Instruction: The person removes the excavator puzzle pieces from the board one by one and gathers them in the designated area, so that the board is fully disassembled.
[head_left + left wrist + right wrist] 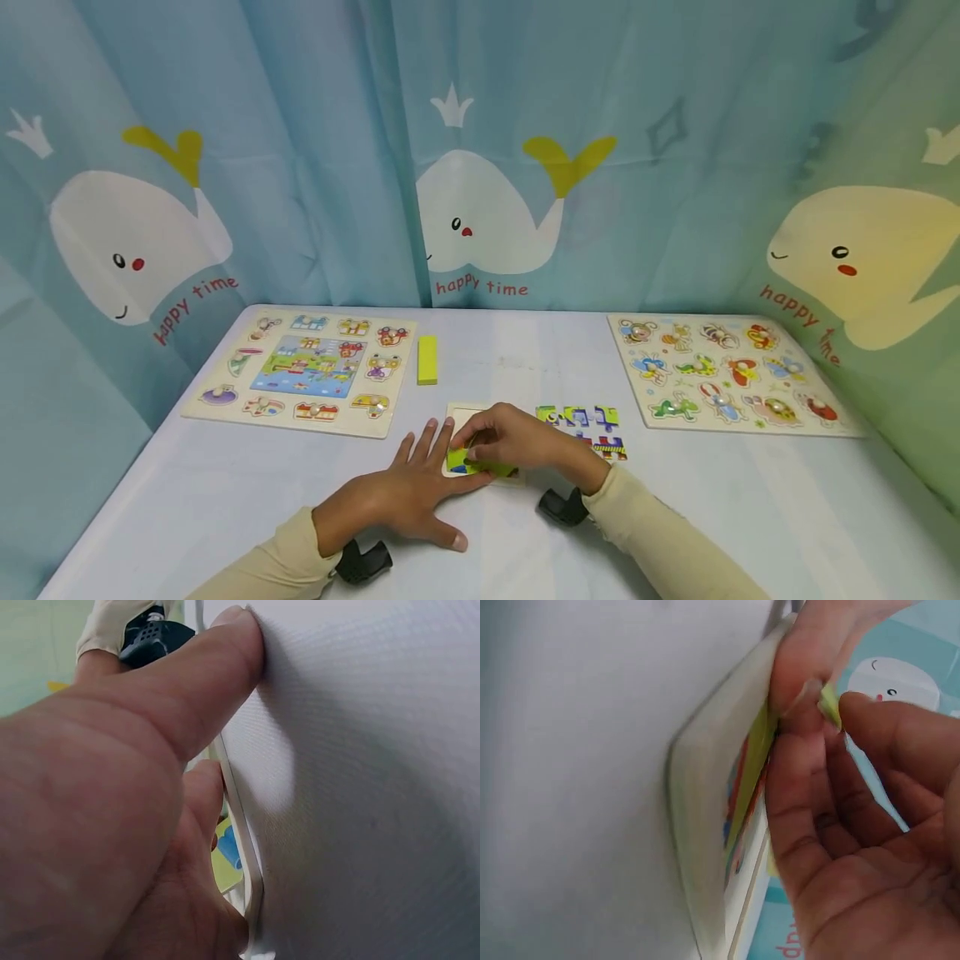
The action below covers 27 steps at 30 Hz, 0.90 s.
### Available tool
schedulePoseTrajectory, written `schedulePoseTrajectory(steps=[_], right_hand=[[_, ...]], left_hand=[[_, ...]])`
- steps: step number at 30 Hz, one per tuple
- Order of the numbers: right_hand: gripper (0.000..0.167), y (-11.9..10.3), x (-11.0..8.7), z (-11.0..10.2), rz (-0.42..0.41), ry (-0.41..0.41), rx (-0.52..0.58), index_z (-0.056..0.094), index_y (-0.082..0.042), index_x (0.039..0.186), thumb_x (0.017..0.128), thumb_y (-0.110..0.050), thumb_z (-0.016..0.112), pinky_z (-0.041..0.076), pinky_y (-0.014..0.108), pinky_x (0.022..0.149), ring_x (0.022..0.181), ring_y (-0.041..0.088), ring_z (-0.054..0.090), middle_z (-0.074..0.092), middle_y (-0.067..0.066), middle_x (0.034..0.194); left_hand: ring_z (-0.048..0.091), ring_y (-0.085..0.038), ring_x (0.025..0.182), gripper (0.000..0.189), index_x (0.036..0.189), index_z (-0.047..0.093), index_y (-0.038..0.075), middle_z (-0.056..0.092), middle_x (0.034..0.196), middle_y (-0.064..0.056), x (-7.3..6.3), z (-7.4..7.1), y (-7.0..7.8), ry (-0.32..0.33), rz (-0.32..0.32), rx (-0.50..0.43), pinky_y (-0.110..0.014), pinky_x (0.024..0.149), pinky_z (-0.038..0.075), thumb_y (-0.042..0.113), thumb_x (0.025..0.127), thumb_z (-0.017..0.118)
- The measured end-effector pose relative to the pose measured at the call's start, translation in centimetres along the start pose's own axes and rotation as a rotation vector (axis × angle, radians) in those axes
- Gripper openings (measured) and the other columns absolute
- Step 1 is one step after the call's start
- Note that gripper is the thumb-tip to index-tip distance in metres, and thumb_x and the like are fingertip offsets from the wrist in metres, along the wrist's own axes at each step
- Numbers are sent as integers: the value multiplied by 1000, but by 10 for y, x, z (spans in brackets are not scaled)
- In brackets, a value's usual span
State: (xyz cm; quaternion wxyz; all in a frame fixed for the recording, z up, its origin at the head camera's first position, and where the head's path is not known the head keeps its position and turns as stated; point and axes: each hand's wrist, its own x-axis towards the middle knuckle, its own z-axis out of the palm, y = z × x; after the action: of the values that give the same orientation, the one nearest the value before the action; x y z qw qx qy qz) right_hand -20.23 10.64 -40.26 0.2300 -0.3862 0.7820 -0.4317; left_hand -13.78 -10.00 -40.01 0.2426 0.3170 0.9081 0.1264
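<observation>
**Right hand (510, 437) pinches a piece (829, 706) over the tray (459, 408)**

The right thumb and fingertips are closed together on the small green piece, and the tray lies directly under them. Whether the piece touches the tray cannot be told. The left hand (408, 498) is spread wide, gripping nothing: its index finger lies at the tray's near edge, the next fingers reach its left side, and the thumb meets the cloth (360, 750). Loose pieces (576, 417) lie just right of the right fingers. Beyond the left fingertips is a yellow block (427, 360); farther left, a puzzle board (360, 423). A second board (692, 387) lies well right of the right fingers.
</observation>
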Motion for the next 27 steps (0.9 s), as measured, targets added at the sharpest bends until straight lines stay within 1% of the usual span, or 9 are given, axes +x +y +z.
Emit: schedulePoseTrajectory(steps=[4, 8, 11, 15, 17, 19, 23, 27], right_hand=[[18, 1, -2, 1, 5, 23, -29, 73, -1, 104, 91, 5, 62, 49, 23, 72, 78, 8, 58, 71, 4, 99], [19, 1, -6, -4, 3, 62, -33, 73, -1, 105, 92, 5, 60, 50, 25, 74, 82, 11, 60, 71, 4, 100], [19, 0, -10, -10, 5, 88, -41, 72, -1, 106, 93, 5, 59, 50, 26, 76, 86, 13, 62, 71, 4, 101], [21, 2, -18, -20, 27, 119, -58, 72, -1, 106, 93, 6, 58, 51, 25, 72, 83, 15, 63, 70, 3, 99], [22, 4, -21, -23, 45, 128, -65, 72, -2, 106, 93, 6, 57, 50, 25, 68, 80, 15, 63, 70, 2, 98], [22, 6, -24, -27, 48, 130, -73, 71, -3, 107, 93, 7, 57, 49, 25, 67, 79, 15, 62, 70, 2, 99], [23, 8, -31, -32, 61, 133, -73, 71, -3, 108, 93, 6, 56, 50, 26, 71, 83, 15, 65, 69, 3, 104], [23, 8, -40, -38, 89, 144, -66, 70, -2, 109, 93, 6, 57, 51, 27, 73, 86, 15, 66, 69, 5, 105]], left_hand=[[-15, -42, 143, 78, 150, 33, 44, -11, 160, -19, 0, 0, 1, -6, 7, -4, -63, 109, 2, 63, 82, 66], [-14, -42, 143, 78, 150, 34, 42, -10, 159, -21, 0, 0, 1, 0, 10, 0, -63, 109, 2, 63, 82, 66], [-14, -42, 143, 78, 150, 34, 42, -10, 159, -22, -1, -1, 1, 6, 1, -3, -63, 109, 2, 62, 82, 66], [-13, -43, 143, 78, 150, 34, 42, -10, 159, -23, -1, -1, 1, 9, -6, -8, -63, 109, 2, 62, 82, 67], [-13, -42, 143, 79, 150, 33, 43, -10, 159, -23, -1, 0, 1, 9, -9, -10, -62, 109, 1, 63, 82, 67], [-14, -42, 143, 79, 150, 33, 43, -10, 159, -23, -1, 0, 0, 10, -11, -12, -63, 109, 1, 63, 82, 67], [-13, -43, 143, 79, 150, 34, 43, -10, 159, -23, -1, 1, 0, 19, -6, -11, -63, 109, 2, 62, 81, 67], [-13, -43, 143, 79, 150, 34, 42, -11, 159, -23, -1, 0, 1, 23, 5, -12, -63, 109, 2, 63, 82, 67]])
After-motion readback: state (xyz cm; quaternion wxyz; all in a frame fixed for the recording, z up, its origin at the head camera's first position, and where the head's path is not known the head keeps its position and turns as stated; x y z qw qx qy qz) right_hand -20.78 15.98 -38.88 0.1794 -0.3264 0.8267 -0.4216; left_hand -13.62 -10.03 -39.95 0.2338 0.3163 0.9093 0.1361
